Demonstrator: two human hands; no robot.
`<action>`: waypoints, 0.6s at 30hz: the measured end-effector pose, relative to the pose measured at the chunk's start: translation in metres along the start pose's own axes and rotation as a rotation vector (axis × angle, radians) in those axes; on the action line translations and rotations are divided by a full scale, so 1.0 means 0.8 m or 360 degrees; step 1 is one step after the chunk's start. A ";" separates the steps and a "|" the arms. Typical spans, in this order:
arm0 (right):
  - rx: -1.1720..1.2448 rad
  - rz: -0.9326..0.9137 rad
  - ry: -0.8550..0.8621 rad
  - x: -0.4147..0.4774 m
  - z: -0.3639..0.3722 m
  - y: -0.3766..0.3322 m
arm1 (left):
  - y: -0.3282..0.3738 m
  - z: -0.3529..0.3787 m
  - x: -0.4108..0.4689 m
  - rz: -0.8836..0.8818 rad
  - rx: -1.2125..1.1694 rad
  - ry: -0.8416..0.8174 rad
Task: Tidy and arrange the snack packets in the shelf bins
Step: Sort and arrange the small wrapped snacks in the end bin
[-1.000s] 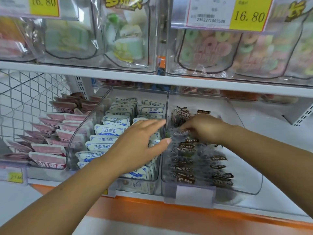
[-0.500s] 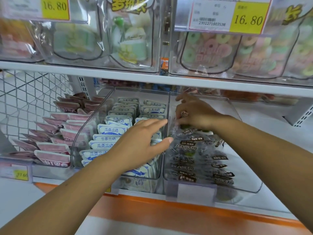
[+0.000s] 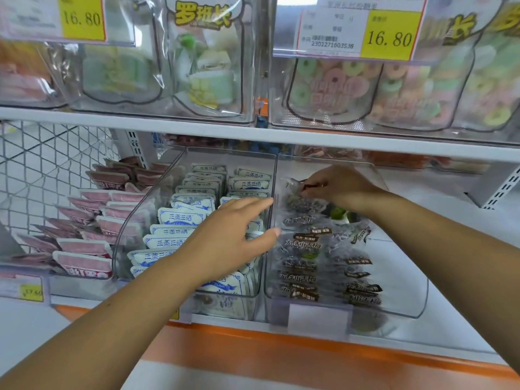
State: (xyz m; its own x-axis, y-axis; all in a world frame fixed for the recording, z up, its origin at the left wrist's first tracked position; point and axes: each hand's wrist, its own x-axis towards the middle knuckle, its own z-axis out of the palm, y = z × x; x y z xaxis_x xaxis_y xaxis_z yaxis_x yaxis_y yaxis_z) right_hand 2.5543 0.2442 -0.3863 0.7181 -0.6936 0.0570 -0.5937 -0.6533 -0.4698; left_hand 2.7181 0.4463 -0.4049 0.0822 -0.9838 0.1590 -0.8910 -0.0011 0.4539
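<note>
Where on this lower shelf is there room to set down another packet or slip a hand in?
Bare strip inside the right bin along its right wall, beside the dark packets; the white shelf right of that bin is bare too. Crowded: the middle bin, full of white packets under the left hand, and the pink packets at the left.

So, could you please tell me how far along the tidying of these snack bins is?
Looks done: the blue-and-white packets stand in tidy rows in the middle bin. In hand: the right hand pinches a dark packet at the back of the right bin, while the left hand lies open over the blue-and-white rows. Left: the front dark packets lie loosely overlapped, and the pink packets look uneven.
</note>
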 end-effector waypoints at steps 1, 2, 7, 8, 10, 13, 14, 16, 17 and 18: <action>0.0016 0.0017 -0.0009 -0.001 0.000 -0.002 | 0.000 -0.001 0.000 0.0002 -0.0001 0.0001; 0.0015 0.0007 -0.0001 -0.004 -0.005 -0.006 | 0.000 -0.001 0.000 0.0003 -0.0004 0.0005; 0.0303 0.0021 0.0181 -0.045 -0.040 -0.026 | 0.009 -0.004 0.005 0.0015 -0.0018 0.0179; 0.0414 0.0016 0.0231 -0.056 -0.042 -0.030 | 0.014 -0.005 0.007 0.0018 -0.0025 0.0203; 0.0586 -0.0001 0.0346 -0.076 -0.041 -0.037 | 0.027 -0.004 0.008 0.0060 -0.0035 0.0219; 0.0815 0.0073 0.0520 -0.099 -0.036 -0.041 | 0.048 0.001 0.008 0.0187 0.0075 0.0291; 0.0893 0.0137 0.0545 -0.107 -0.034 -0.043 | 0.055 0.003 0.007 0.0199 0.0109 0.0311; 0.1177 0.0231 0.0513 -0.123 -0.027 -0.046 | 0.067 0.006 0.006 0.0203 0.0163 0.0300; 0.1356 0.0261 0.0465 -0.130 -0.023 -0.048 | 0.073 0.009 0.004 0.0219 0.0202 0.0308; 0.1530 0.0285 0.0392 -0.138 -0.020 -0.052 | 0.077 0.012 0.003 0.0251 0.0247 0.0348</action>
State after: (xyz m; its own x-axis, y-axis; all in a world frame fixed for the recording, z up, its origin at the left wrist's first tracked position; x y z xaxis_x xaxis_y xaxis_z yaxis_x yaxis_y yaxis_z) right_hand 2.4938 0.3431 -0.3588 0.4872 -0.8721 0.0454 -0.0630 -0.0870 -0.9942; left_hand 2.6594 0.4423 -0.3852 0.0167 -0.9123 0.4091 -0.9567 0.1043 0.2718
